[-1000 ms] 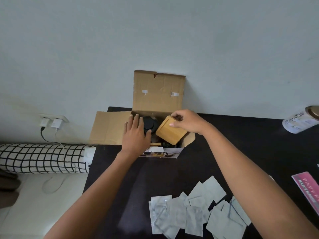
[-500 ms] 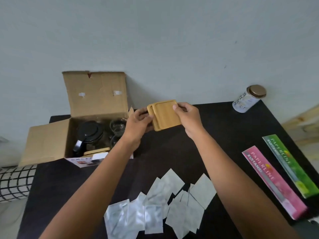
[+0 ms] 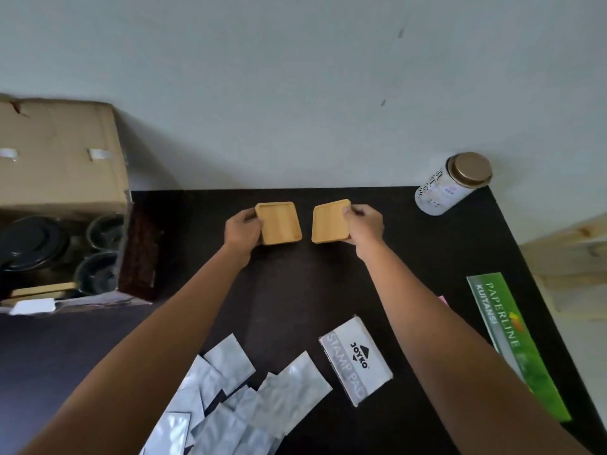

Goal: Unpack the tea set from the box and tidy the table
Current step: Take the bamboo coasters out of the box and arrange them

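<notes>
You held one wooden coaster in your left hand, another coaster in your right hand | step: laying both on the table | next: teapot from box.

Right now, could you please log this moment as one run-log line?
left hand: grips left coaster | right hand: grips right coaster | coasters apart over table

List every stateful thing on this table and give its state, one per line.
Cardboard box: open, flap up, teapot and glasses still inside.
Left wooden coaster: held by left hand, recess up.
Right wooden coaster: held by right hand, recess up.
Jar: lidded, upright.
Stamp pad box: closed, lying flat.
Foil sachets: scattered, overlapping.
</notes>
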